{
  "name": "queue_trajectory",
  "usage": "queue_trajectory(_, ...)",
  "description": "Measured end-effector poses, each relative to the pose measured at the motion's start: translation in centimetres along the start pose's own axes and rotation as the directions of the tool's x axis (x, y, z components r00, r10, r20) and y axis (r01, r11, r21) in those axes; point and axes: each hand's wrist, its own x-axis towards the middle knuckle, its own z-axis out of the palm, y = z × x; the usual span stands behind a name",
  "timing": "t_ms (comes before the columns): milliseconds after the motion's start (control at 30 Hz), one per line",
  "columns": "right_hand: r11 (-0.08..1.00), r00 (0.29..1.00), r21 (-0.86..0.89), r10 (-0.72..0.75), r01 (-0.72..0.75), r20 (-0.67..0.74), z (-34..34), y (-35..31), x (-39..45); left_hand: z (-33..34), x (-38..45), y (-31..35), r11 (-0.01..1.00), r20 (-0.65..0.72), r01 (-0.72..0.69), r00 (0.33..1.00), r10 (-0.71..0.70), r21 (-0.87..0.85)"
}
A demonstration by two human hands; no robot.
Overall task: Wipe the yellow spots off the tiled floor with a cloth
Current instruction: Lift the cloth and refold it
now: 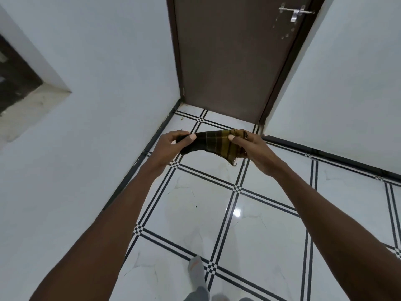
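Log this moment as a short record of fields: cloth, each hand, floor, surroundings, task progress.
cloth: checked dark and yellow-brown cloth, held stretched in the air above the floor
left hand: left hand pinches the cloth's left end
right hand: right hand pinches the cloth's right end
floor: white tiles with dark double lines; no yellow spots clearly visible
surroundings: brown door, shut, with a metal latch; white walls on both sides
feet: a foot at the bottom edge
progress: wiping not under way; the cloth is off the floor
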Motion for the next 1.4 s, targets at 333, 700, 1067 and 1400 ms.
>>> queue_trajectory(333,0.935,0.974,0.308,0.119,-0.175,0.193,10.0,0.5,-5.2,-1.5,-13.0,-3.9,0.843,-0.242,0.132,0.925,-0.294,-0.522)
queue_trajectory(700,0.994,0.809,-0.024,0.099,-0.104,0.58,29.5,0.1,-17.1,-8.9,-37.1,-12.4,0.773,-0.626,0.012,0.578,-0.523,-0.635)
queue_trajectory(1067,0.976,0.433,-0.219,0.195,0.006,0.88,54.9,2.9,-40.2,-12.9,-73.5,-19.5,0.696,-0.74,-0.322,0.021,-0.673,-0.642)
queue_trajectory(1400,0.945,0.016,-0.235,0.237,0.228,0.971,70.9,5.7,-67.2,-9.3,-102.1,-20.9,0.731,-0.617,-0.469,-0.402,-0.677,-0.496)
